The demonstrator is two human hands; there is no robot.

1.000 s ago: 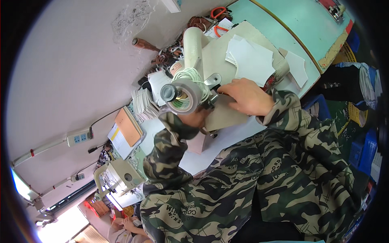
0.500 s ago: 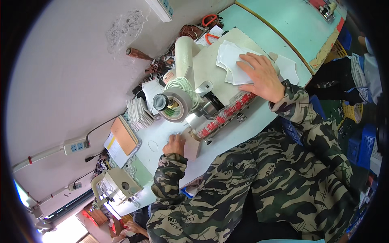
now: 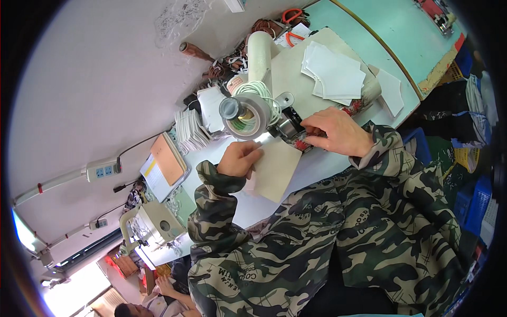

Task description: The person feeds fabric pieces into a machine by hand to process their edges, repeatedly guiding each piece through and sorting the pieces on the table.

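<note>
My left hand pinches the left edge of a flat cream panel, which lies at the near end of a cream sewing machine. Beside the machine's metal head is my right hand, fingers curled with a gap between thumb and forefinger. Its thumb tip is close to the panel's upper right corner; whether they touch I cannot tell. A stack of white cut pieces rests on top of the machine. Red-patterned covering along its side is partly hidden by my right hand.
A grey tape roll and coiled pale cord sit on the machine. Behind are stacked white pieces, a notebook and orange-handled scissors. A second machine stands left, with another person below it.
My right hand has left the white stack and come down to the machine's head. My left hand has shifted to the right and now holds the cream panel. The whole view has shifted slightly.
</note>
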